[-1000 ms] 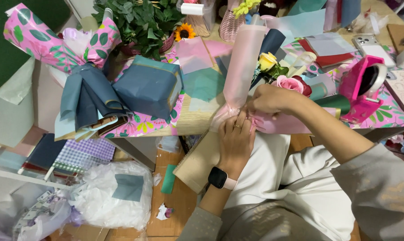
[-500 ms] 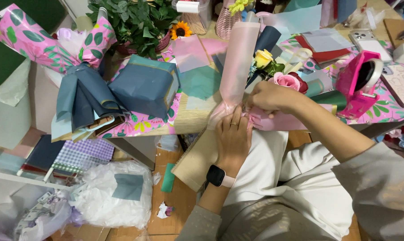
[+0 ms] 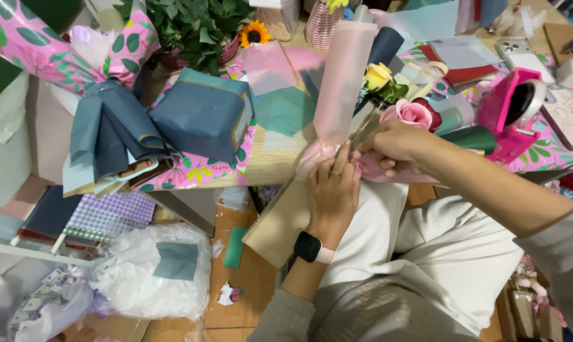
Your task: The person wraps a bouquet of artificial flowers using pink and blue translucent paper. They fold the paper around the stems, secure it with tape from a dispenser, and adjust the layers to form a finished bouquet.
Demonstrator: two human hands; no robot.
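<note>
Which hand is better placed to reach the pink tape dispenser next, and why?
Probably the right hand: it is nearer the pink tape dispenser on that side, while the left hand presses the pink wrapping paper at the bouquet's base.
</note>
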